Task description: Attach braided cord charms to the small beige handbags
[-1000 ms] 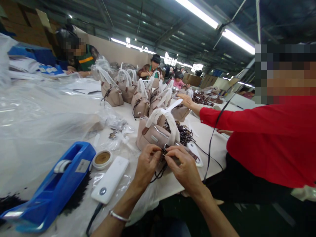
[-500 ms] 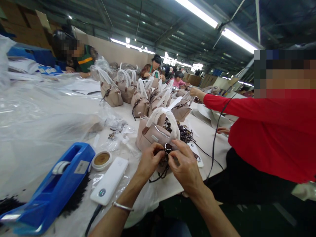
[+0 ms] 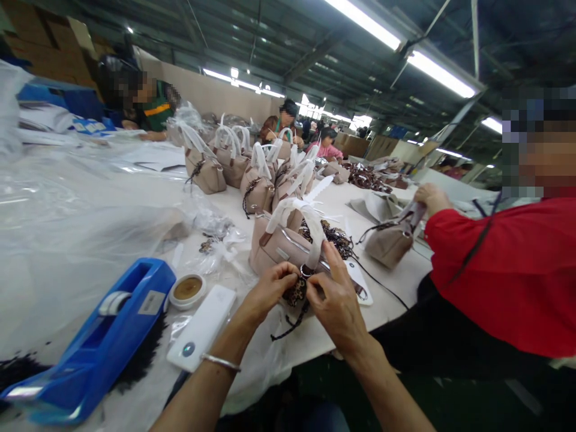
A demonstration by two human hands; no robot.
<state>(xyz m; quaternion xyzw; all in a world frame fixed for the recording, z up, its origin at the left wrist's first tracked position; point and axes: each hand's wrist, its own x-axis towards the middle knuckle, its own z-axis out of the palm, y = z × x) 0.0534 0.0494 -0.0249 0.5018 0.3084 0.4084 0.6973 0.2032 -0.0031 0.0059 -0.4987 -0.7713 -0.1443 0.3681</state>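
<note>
A beige handbag (image 3: 265,249) stands on the table before me, its handle (image 3: 292,207) wrapped in white. By the bag's near end, a metal ring (image 3: 306,271) sits between my fingertips. Below it hangs a patterned charm (image 3: 296,294) with a black cord (image 3: 290,329). My left hand (image 3: 272,291) pinches the charm's top beside the ring. My right hand (image 3: 337,300) has thumb and forefinger pinched at the ring's other side, its other fingers raised against the bag. The exact hold of the fingertips is partly hidden.
Several wrapped-handle handbags (image 3: 258,189) stand behind. A pile of patterned charms (image 3: 335,240) and a white phone-like device (image 3: 360,282) lie right. Left are a blue tape dispenser (image 3: 103,336), a tape roll (image 3: 188,290), a white power bank (image 3: 202,327) and plastic sheeting (image 3: 81,234). A red-sleeved co-worker (image 3: 504,270) sits right.
The red-sleeved co-worker has drawn a handbag from the group toward the right. My hands stay at the ring, and more of the patterned charm shows below it.
</note>
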